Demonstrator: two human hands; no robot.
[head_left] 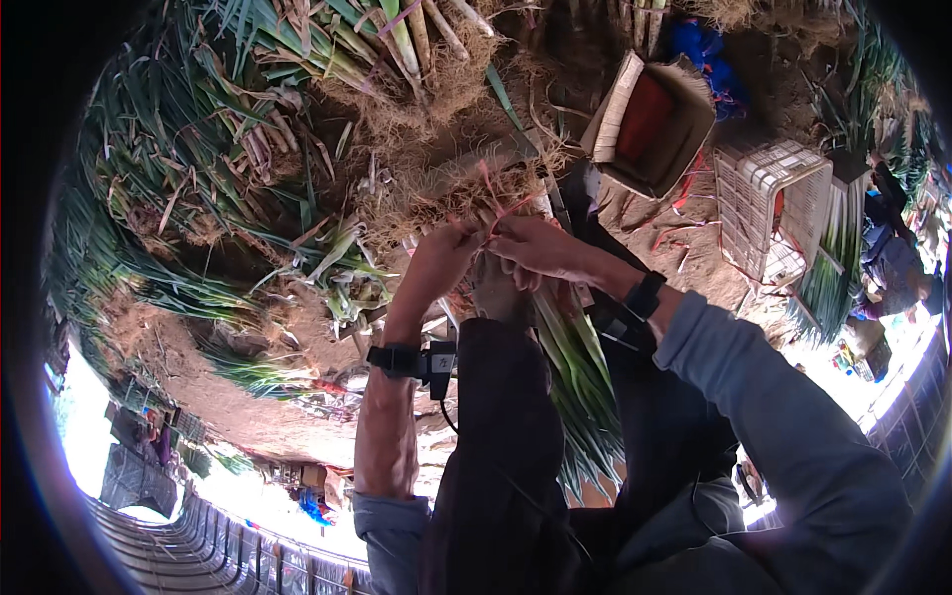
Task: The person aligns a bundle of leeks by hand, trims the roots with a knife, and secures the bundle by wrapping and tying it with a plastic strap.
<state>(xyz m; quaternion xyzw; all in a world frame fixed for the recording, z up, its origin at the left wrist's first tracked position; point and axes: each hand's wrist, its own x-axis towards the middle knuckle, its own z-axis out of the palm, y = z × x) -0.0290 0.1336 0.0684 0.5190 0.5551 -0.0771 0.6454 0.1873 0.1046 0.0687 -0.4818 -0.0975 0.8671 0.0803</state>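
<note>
A bundle of long green onions [578, 382] lies between my legs, its hairy roots pointing away from me and its green leaves toward me. Over the white stems, just below the roots, my left hand [445, 262] and my right hand [543, 250] meet, nearly touching. A thin red-pink tie string [486, 178] runs up from between their pinched fingers, and both hands grip it. My fingers partly cover where the string crosses the bundle. Each wrist wears a black strap.
Heaps of green onions [188, 188] cover the ground to the left, with another rooty bunch [397, 50] ahead. At the right stand an open cardboard box [684, 119] and a pale plastic crate [759, 213]. Blue plastic [709, 64] lies behind the box. Another person [892, 268] is at the far right.
</note>
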